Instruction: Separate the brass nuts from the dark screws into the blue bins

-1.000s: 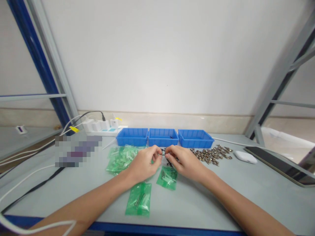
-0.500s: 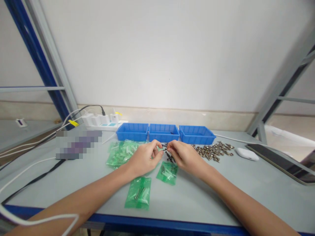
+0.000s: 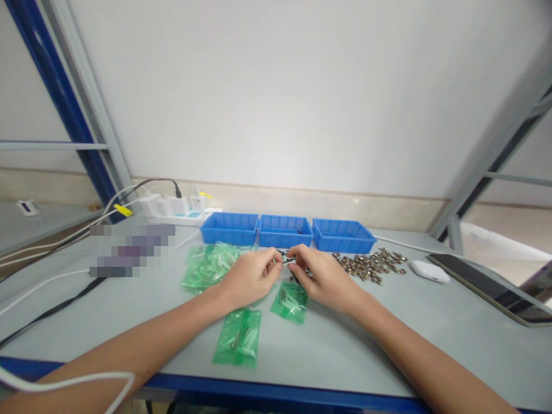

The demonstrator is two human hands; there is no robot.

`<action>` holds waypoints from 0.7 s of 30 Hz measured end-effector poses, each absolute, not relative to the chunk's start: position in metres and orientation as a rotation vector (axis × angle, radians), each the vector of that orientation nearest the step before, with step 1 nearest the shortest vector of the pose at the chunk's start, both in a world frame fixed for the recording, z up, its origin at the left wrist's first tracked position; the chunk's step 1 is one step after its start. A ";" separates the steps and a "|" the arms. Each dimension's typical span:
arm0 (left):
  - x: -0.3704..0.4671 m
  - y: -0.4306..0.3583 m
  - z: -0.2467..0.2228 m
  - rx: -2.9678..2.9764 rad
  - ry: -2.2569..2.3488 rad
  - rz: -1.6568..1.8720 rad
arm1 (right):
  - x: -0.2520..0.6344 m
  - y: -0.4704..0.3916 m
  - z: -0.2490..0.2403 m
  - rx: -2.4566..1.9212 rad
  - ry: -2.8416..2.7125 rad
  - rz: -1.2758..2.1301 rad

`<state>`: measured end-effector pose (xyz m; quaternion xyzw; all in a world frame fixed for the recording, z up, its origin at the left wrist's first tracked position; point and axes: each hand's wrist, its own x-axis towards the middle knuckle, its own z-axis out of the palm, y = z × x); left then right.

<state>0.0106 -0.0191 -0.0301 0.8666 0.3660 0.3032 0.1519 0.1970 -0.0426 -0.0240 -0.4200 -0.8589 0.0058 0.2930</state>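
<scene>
While a pale wall (image 3: 297,103) fills the background, a grey worktop (image 3: 345,356) with a blue front edge carries everything. Both forearms reach in from the near edge, and the two bare hands meet above the middle of the worktop, their fingertips almost touching. The left hand (image 3: 250,276) is half curled, thumb and forefinger nearly meeting; the right hand (image 3: 328,279) is curved likewise, with a small gap between its thumb and forefinger. One slim dark screw (image 3: 288,262) lies across the space between the two sets of fingertips; which hand pinches it is too small to tell.

Behind the hands, three blue bins stand in a row: a left bin (image 3: 228,237), a middle bin (image 3: 284,238) with a few dark bits at its right end, and a right bin (image 3: 344,246). A pile of green bags (image 3: 204,269) lies beyond the left forearm, just in front of the left bin. Right of the right hand spreads a heap of shiny metal fittings (image 3: 366,265).

Nearer the worktop's edge, a green translucent front bag (image 3: 238,339) lies flat, showing long screws and pale pieces. A smaller bag (image 3: 290,303), similarly filled, lies between the hands. Loose dark screws (image 3: 295,278) show beside the right fingertips, partly hidden.
</scene>
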 end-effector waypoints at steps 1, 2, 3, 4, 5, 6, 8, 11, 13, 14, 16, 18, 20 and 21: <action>0.011 -0.019 -0.030 2.487 1.054 0.863 | 0.197 -0.042 -0.025 -1.108 -2.290 0.003; 0.011 -0.020 -0.029 2.490 1.057 0.857 | 0.197 -0.041 -0.026 -1.103 -2.289 -0.007; 0.011 -0.020 -0.029 2.493 1.060 0.853 | 0.198 -0.041 -0.026 -1.103 -2.285 -0.012; 0.011 -0.020 -0.029 2.496 1.062 0.854 | 0.198 -0.040 -0.026 -1.108 -2.279 -0.013; 0.011 -0.020 -0.028 2.500 1.064 0.859 | 0.198 -0.040 -0.026 -1.115 -2.269 -0.012; 0.011 -0.021 -0.028 2.505 1.065 0.867 | 0.197 -0.040 -0.026 -1.122 -2.259 -0.012; 0.011 -0.021 -0.028 2.514 1.061 0.889 | 0.197 -0.041 -0.025 -1.123 -2.255 -0.022; 0.010 -0.021 -0.027 2.520 1.036 0.909 | 0.196 -0.041 -0.025 -1.124 -2.260 -0.055; 0.010 -0.021 -0.027 2.512 1.025 0.903 | 0.195 -0.041 -0.026 -1.132 -2.251 -0.068; 0.010 -0.021 -0.028 2.507 1.025 0.899 | 0.194 -0.041 -0.026 -1.133 -2.240 -0.072; 0.009 -0.021 -0.028 2.503 1.032 0.901 | 0.195 -0.039 -0.026 -1.132 -2.198 -0.088; 0.009 -0.020 -0.029 2.530 1.036 0.908 | 0.197 -0.033 -0.024 -1.154 -2.096 -0.148; 0.010 -0.020 -0.030 2.599 1.039 0.894 | 0.201 -0.024 -0.020 -1.237 -1.936 -0.271; 0.010 -0.020 -0.030 2.642 1.049 0.879 | 0.203 -0.018 -0.017 -1.308 -1.846 -0.352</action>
